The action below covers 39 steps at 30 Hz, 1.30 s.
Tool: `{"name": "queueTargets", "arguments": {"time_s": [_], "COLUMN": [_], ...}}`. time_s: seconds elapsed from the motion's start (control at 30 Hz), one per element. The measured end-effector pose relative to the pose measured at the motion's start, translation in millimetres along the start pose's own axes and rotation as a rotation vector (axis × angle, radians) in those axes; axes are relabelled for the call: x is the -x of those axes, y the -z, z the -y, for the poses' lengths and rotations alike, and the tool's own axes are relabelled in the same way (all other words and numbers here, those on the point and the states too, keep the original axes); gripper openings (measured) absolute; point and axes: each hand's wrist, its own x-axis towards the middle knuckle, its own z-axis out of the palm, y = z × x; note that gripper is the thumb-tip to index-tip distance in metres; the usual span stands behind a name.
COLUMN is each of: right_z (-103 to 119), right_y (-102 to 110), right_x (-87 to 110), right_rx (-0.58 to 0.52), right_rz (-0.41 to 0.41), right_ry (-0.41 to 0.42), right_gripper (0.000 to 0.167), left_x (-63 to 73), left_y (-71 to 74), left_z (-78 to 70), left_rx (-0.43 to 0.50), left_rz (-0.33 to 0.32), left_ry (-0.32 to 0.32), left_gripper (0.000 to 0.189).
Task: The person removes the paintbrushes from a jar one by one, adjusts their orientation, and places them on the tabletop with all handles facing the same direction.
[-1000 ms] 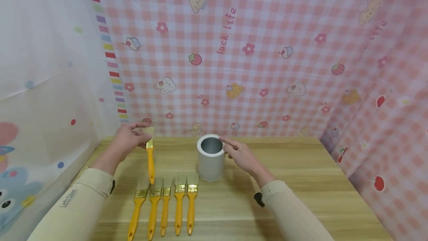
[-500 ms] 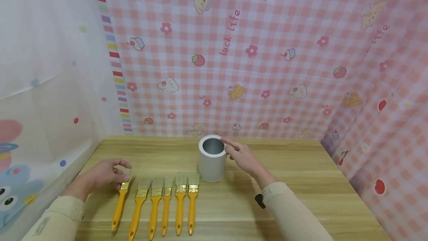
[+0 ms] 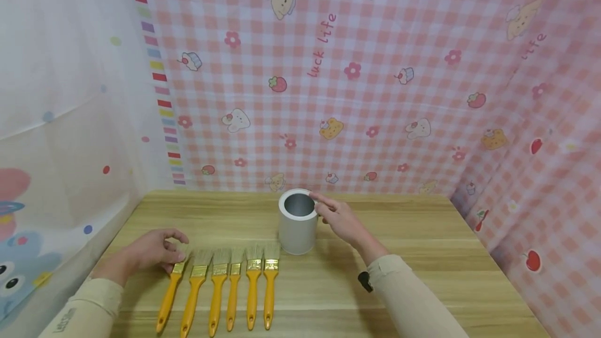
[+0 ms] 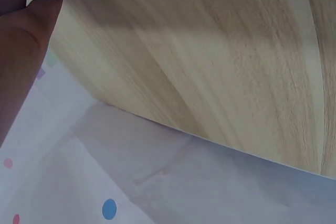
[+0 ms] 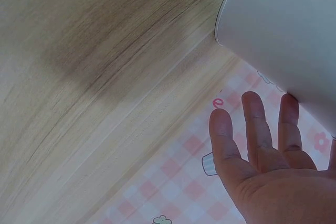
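At the left end of a row, my left hand point(image 3: 157, 250) pinches a yellow-handled paintbrush point(image 3: 166, 301) near its bristles, thumb and fingertips at the metal band. The brush's handle points toward me. In the left wrist view only part of the hand point(image 4: 31, 19) shows, and the brush is out of sight. A white can point(image 3: 297, 233) with a grey inside stands upright, its mouth up. My right hand point(image 3: 340, 220) touches its right side, the index finger stretched along the rim. The right wrist view has three loosely spread fingers point(image 5: 258, 124) beside the can wall point(image 5: 283, 40).
Several more paintbrushes point(image 3: 233, 296) lie side by side between the left hand and the can, bristles away from me. The wooden table point(image 3: 375, 296) meets a pink checked cloth point(image 3: 300, 103) at the back and a white cloth point(image 3: 70, 134) on the left.
My left hand has brought the paintbrush down from the back left to the left end of the row, then shifted slightly toward me. The right hand stays at the can.
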Motion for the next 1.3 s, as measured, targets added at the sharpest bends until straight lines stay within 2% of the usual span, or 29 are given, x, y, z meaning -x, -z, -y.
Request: {"name": "queueTargets", "arguments": {"time_s": [0.3,0.63,0.93,1.3], "right_z": [-2,0,0,1], "right_y": [1,2,1,1], "right_x": [-0.8,0.0,0.4,0.9], "right_rx": [-0.003,0.002,0.013,0.014], "right_rz": [0.002,0.009,0.008,0.0], "right_ry": [0.008,0.006,-0.006,-0.005], "right_gripper": [0.044,0.043,0.043,0.042], "left_x": [-4.6,-2.9,-2.2,-3.3], "left_y": [-7.9,-13.6,-16.7,-17.7], "left_z": [1.9,-1.3,-4.3,-7.8], "left_rx": [0.024,0.02,-0.077,-0.172], "left_rz": [0.009,-0.021,-0.068,-0.083], "left_ry": [-0.014,-0.02,0.001,-0.004], "left_gripper": [0.044,0.041,0.035,0.031]}}
